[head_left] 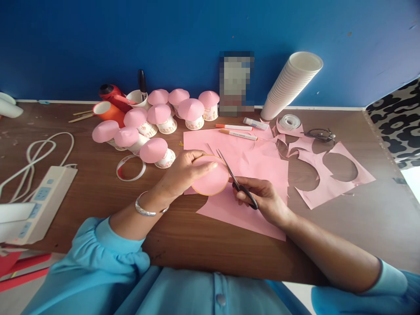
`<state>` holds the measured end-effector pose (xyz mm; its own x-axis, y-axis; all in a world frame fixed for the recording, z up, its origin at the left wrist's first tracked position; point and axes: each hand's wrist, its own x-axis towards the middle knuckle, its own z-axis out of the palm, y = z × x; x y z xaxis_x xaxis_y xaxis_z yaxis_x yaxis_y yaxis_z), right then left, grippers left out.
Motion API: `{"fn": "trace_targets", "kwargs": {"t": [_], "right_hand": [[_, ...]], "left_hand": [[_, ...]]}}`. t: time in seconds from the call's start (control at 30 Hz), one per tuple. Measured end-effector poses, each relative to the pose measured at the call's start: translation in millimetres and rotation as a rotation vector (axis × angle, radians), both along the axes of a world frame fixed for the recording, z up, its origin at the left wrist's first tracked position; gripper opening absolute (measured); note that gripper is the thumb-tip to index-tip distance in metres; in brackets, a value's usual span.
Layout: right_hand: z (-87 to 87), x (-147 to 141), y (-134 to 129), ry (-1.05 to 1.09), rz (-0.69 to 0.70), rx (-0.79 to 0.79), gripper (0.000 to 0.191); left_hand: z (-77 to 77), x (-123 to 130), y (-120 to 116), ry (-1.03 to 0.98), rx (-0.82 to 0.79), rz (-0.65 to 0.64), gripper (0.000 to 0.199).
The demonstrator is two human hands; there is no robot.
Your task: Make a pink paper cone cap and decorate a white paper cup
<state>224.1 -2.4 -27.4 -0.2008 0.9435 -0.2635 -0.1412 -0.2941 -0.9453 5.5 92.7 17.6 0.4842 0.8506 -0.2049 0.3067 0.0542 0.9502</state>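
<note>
Left grip (184,171) is pinching a pink paper circle (207,180) by its left side, right grip (262,197) is holding black-handled scissors (242,189), blades spread at the circle's right edge (can't tell if they're touching). So I'm holding it over the pink sheet (267,164) on the table (173,245). Progress: nine cups (190,111) are already wearing peaked pink roofs on my left, and scraps with round holes (323,186) are lying off right. I'm guessing this circle's pretty much cut out, just not peaked yet. Plain stacked cups (292,85) are standing roofless. Looks-wise, it's appearing flat and fairly round, with a thin yellowish line running around its rim.
</note>
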Motion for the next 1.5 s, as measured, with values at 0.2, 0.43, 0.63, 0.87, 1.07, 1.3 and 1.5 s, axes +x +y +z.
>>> {"fn": "trace_targets", "kwargs": {"t": [0.2,0.43,0.63,0.87,1.07,1.3,1.5], "right_hand": [[-0.3,0.3,-0.1,-0.011,0.008,0.005,0.051],[-1.3,0.9,-0.5,-0.019,0.011,-0.015,0.055],[-0.7,1.1,-0.4,-0.018,0.017,-0.006,0.055],[-0.1,1.5,0.0,-0.024,0.025,-0.004,0.056],[-1.3,2.5,-0.5,-0.014,0.021,-0.023,0.054],[0.8,1.6,0.6,-0.012,0.023,-0.027,0.054],[0.9,1.7,0.7,-0.009,0.031,-0.034,0.054]], "left_hand": [[0.4,0.4,-0.3,-0.001,-0.003,-0.001,0.035],[1.8,0.3,-0.2,0.010,-0.009,0.009,0.036],[1.3,0.2,0.6,0.010,-0.015,0.011,0.036],[3.7,0.1,0.5,0.009,-0.009,0.011,0.036],[5.2,-0.1,0.7,0.017,-0.016,0.016,0.036],[9.1,-1.1,1.6,0.066,0.018,-0.015,0.036],[9.1,-2.3,3.1,0.052,-0.009,-0.010,0.036]]}}
